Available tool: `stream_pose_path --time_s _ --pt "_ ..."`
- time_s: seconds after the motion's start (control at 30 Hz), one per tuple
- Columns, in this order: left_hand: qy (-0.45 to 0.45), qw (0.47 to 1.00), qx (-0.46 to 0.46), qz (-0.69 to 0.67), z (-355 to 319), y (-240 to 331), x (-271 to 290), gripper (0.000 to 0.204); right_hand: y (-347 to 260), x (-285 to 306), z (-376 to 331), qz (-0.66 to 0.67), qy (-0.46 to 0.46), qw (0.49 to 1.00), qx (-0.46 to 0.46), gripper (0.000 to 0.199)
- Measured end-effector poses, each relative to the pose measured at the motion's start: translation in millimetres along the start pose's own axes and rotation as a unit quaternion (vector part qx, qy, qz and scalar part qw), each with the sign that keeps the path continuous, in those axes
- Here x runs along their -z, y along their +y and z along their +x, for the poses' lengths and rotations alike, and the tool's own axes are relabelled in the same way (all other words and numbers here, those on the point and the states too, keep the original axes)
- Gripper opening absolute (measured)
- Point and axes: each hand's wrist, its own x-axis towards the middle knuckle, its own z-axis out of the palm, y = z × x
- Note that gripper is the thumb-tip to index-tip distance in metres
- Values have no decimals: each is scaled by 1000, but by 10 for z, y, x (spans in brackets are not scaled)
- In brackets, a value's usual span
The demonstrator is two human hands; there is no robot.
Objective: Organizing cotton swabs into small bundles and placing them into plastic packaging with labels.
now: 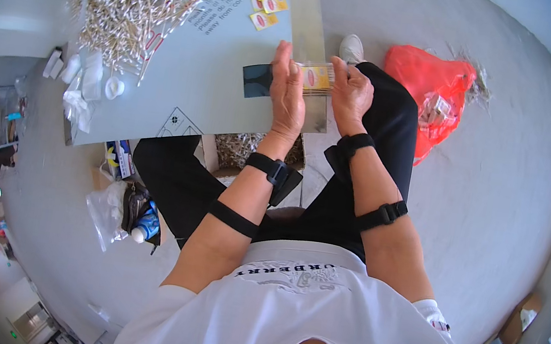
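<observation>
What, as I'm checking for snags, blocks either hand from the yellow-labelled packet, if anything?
Nothing visible: the right hand holds the right end of the packet, and the left hand appears to touch its left end. The dark rectangle lies farther left, not between.

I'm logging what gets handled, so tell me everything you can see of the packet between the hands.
The packet looks small and rectangular, of clear, shiny material, apparently plastic. A yellow-and-white card with a red oval faces up; thin pale lines show along its edge. It spans between the left hand, at its left end, and the right hand, whose fingers hold its right end, over the table's right edge. Whether it is sealed is unclear.
</observation>
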Motion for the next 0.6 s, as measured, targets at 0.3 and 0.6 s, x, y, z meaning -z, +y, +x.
stream_pose_path --time_s 0.3,0.6 --pt "89 912 -365 -167 459 -653 444 49 192 235 192 74 71 992 69 33" --pt "459 808 -129 347 1201 -635 2361 29 -501 70 -269 250 -150 949 123 6"
